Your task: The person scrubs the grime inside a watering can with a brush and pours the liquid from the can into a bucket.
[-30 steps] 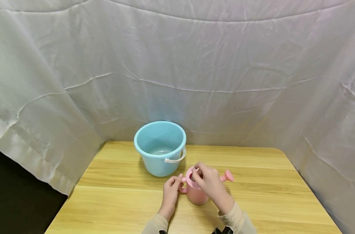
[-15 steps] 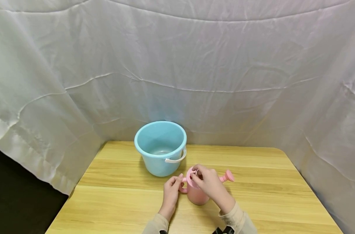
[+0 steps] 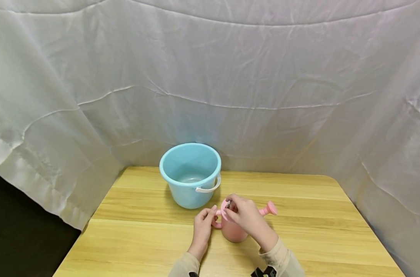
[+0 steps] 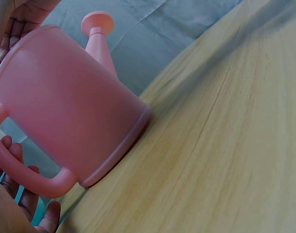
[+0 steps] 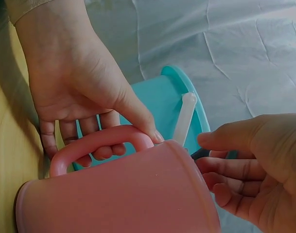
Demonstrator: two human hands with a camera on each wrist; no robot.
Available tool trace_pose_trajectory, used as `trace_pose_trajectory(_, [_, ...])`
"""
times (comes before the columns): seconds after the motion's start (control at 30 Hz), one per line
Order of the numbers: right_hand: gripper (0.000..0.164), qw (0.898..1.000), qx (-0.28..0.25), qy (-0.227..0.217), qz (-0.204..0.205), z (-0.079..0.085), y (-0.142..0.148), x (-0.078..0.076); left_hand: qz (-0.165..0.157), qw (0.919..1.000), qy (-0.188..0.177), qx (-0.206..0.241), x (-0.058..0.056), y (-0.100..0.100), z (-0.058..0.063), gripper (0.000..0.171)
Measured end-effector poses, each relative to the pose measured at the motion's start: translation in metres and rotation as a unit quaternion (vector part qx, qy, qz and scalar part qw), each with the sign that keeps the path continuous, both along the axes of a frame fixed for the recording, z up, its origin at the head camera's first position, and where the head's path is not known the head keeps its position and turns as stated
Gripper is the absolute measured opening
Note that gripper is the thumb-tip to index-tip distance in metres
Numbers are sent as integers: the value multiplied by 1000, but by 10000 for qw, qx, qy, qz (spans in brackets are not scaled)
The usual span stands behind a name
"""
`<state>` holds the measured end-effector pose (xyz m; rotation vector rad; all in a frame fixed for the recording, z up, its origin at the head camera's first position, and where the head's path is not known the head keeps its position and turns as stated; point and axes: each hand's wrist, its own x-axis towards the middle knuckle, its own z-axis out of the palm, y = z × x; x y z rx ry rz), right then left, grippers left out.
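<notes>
A pink watering can (image 3: 233,233) stands upright on the wooden table, its spout with a round sprinkler head (image 3: 271,207) pointing right. My left hand (image 3: 201,229) holds its handle (image 5: 89,144); in the right wrist view the fingers pass through the loop with the thumb on top. Over the can's top opening is my right hand (image 3: 247,215), pinching a small dark object (image 5: 201,154) between thumb and fingers at the rim. Most of that object is hidden by the fingers, and I cannot tell its kind. The can's inside is largely covered by the right hand.
Behind the can, slightly left, stands a light blue bucket (image 3: 190,196) with a white handle (image 3: 208,190) hanging at its right side. A pale grey curtain (image 3: 251,96) hangs along the table's back and sides. The wooden table (image 3: 317,231) extends to both sides.
The right hand's fingers have shifted slightly at the can's opening, and the small dark object now shows between them above it. Left hand, can and bucket have stayed in place.
</notes>
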<state>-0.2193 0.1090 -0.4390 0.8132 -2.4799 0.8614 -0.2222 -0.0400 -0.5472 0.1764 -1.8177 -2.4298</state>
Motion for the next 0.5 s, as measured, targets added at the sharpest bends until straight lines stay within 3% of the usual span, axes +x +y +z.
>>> trace_pose_trajectory(0.3, [26,9931,-419,1077,213,6,-1,0,14,9999,5,-108,0,0,0,35])
trace_pose_trajectory(0.5, [26,9899,-532,1302,202,10,0,1,23,10000,0,-74,0,0,0,36])
